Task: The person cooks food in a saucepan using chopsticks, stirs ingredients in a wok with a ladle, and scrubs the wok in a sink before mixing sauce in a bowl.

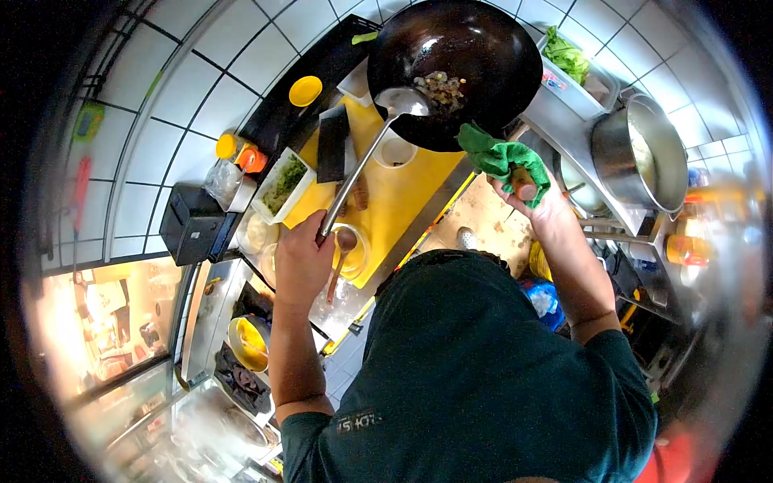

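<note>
My left hand [303, 262] is closed round the long handle of a steel ladle [354, 173]. The ladle's bowl rests in or just over a dark wok [483, 68], beside a small heap of browned chopped food [441, 90]. On the other side, my right hand [541, 193] grips the wok handle [523, 185] through a green cloth [493, 153]. The wok looks tilted toward me. Near my left hand, a wooden spoon [345, 241] lies across a round container [354, 256]. A cleaver [332, 145] lies on the yellow board [411, 193].
A white tub of chopped greens [284, 185] and a black box [193, 225] stand to the left. On the right are a leafy-green tray [576, 64] and a large steel pot [640, 153]. A yellow bowl [251, 344] sits lower left. Tiled walls [225, 48] rise around.
</note>
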Demonstrator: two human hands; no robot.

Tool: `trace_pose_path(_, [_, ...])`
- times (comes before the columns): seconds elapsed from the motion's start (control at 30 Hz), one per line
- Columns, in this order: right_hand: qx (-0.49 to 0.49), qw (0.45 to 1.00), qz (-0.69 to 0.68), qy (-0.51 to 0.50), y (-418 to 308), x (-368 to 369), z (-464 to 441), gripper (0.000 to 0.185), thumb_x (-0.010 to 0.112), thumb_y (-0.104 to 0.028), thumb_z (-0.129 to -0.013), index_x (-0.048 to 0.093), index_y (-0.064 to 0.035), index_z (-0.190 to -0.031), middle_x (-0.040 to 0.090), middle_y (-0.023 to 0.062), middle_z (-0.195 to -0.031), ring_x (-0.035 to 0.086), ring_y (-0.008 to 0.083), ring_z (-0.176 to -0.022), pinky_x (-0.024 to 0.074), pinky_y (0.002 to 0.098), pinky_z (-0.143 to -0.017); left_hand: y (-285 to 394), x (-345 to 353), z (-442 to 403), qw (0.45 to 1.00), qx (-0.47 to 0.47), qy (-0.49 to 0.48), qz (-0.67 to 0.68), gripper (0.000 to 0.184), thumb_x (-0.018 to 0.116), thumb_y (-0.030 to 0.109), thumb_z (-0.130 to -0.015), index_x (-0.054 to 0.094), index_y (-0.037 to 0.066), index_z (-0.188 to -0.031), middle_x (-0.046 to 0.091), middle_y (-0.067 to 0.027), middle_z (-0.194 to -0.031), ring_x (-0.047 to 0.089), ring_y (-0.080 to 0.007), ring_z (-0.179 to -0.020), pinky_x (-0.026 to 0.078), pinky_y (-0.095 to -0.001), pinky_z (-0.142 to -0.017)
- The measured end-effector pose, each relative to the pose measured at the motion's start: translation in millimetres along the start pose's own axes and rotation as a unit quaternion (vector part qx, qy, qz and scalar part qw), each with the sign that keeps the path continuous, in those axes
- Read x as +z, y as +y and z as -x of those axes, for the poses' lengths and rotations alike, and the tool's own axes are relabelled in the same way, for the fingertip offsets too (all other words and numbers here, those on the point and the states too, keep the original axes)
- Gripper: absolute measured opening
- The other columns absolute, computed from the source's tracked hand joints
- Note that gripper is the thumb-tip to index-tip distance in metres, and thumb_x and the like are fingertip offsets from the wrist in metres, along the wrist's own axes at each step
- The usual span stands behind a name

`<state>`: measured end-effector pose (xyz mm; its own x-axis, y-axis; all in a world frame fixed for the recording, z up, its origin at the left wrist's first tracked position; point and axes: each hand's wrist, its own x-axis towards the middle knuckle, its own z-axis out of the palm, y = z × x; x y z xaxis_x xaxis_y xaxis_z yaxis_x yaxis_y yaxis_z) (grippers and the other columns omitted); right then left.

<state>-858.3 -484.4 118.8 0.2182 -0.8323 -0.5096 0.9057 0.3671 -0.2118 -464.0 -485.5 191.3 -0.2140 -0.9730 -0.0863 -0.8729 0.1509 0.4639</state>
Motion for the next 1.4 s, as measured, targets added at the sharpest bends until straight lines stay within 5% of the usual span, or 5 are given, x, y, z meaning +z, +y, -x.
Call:
trace_pose_path(0.5, [-0.052,0.994,0.078,0.056,10.6,-4.6,-0.9,0.021,0.060,-0.019,-0.095,0.065,-0.0055,-0.110,0.070,0.0129,-0.102,0.070,0.0266,-0.084,0.0605,0.0346,-0.067,-21.9,-3.0,-2.6,0.996,0.064,-0.007,-0.067,0.034,0.066,0.014,-0.085,0.064,0.005,-0.117,0.068,-0.0204,-0.095,0.066,-0.0401,-0.088,0.052,-0.0474,-0.076])
trace_pose_path(0.53, [-0.043,0.993,0.111,-0.017,9.8,-8.7,-4.6,0.021,0.060,-0.019,-0.095,0.065,-0.0048,-0.110,0.069,0.0137,-0.099,0.069,0.0261,-0.081,0.0604,0.0343,-0.065,-22.2,-4.2,-2.9,0.996,0.060,-0.007,-0.066,0.034,0.066,0.014,-0.084,0.064,0.006,-0.117,0.068,-0.0203,-0.095,0.066,-0.0401,-0.088,0.052,-0.0475,-0.076])
trace_pose_path(0.8, [-0.055,0.993,0.093,-0.049,19.5,-1.5,-21.5,0.018,0.063,-0.014,-0.092,0.064,-0.0045,-0.108,0.068,0.0112,-0.097,0.066,0.0238,-0.077,0.0562,0.0343,-0.061,-38.9,-8.0,-11.9,0.993,0.080,0.002,-0.085,0.033,0.067,0.014,-0.083,0.065,0.007,-0.116,0.068,-0.0201,-0.093,0.065,-0.0404,-0.088,0.051,-0.0483,-0.076])
trace_pose_path(0.93, [-0.089,0.992,0.082,0.022,29.7,12.9,-22.7,0.020,0.062,-0.015,-0.093,0.064,-0.0045,-0.109,0.069,0.0100,-0.098,0.066,0.0230,-0.078,0.0556,0.0343,-0.060,-52.8,-3.8,-21.5,0.991,0.102,0.007,-0.081,0.032,0.066,0.013,-0.083,0.065,0.008,-0.115,0.067,-0.0201,-0.092,0.065,-0.0406,-0.089,0.051,-0.0492,-0.076])
trace_pose_path(1.4, [-0.075,0.988,0.129,-0.034,35.0,-3.3,-41.8,0.022,0.055,-0.018,-0.097,0.063,-0.0039,-0.112,0.068,0.0138,-0.103,0.067,0.0264,-0.084,0.0568,0.0373,-0.062,-66.5,-0.8,-20.9,0.992,0.111,0.025,-0.047,0.026,0.064,0.011,-0.082,0.065,0.010,-0.107,0.066,-0.0190,-0.087,0.063,-0.0413,-0.085,0.050,-0.0497,-0.073])
